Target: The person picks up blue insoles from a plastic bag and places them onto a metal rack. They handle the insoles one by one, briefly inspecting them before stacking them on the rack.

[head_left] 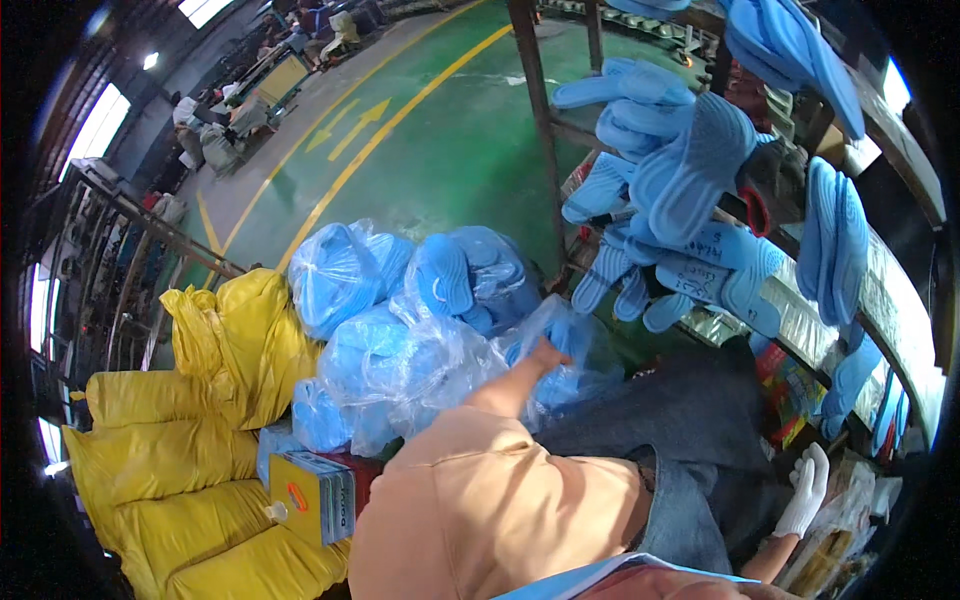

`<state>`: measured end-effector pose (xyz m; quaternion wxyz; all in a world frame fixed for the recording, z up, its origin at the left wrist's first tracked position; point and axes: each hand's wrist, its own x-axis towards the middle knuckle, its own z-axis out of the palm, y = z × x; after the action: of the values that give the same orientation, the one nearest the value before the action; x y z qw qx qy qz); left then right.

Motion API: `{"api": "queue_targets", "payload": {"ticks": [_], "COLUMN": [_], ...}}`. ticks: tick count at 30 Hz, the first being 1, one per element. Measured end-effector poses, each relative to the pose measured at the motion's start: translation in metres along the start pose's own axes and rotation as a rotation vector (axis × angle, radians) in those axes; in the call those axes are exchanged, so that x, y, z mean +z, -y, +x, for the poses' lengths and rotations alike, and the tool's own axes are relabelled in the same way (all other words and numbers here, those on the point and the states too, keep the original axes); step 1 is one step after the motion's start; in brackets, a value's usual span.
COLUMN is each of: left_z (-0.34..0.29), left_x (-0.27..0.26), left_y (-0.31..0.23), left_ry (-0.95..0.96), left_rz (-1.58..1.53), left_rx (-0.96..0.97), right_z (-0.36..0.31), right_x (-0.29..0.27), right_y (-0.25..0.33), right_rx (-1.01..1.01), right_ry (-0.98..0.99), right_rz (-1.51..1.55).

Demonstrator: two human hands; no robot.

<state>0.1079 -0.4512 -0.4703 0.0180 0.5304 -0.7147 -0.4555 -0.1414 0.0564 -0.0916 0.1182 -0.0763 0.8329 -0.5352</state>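
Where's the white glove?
In the head view, the white glove is low on the right side, on the person's right hand, just left of some crumpled clear plastic.

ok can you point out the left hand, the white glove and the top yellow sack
left hand [547,356]: head view, on the back of the hand
white glove [802,500]: head view, below the fingers
top yellow sack [248,345]: head view, on its creased side

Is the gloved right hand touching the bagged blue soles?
Apart: the head view shows the dark trousers between the gloved right hand and the bagged blue soles.
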Motion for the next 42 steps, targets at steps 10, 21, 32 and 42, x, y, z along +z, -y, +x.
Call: {"api": "queue_targets", "payload": {"ticks": [10,21,32,42], "left_z": [-0.134,-0.233,-0.252,-0.278], "left_x": [-0.185,-0.147,-0.083,-0.094], "left_y": [-0.168,-0.302,-0.331,-0.370], "left_ry": [0.625,1.081,1.392,1.278], "left_rz": [-1.198,-1.524,-1.466,-1.043], "left_rx": [0.255,0.582,0.541,0.532], "right_z": [-0.021,-0.076,-0.099,-0.136], "right_x": [0.019,0.098,0.095,-0.079], "right_y": [0.020,0.109,0.131,0.214], "right_rx": [-0.131,-0.581,-0.715,-0.925], "right_ry": [0.058,0.473,0.052,-0.244], "right_rz": [0.060,0.053,-0.238,-0.880]}}
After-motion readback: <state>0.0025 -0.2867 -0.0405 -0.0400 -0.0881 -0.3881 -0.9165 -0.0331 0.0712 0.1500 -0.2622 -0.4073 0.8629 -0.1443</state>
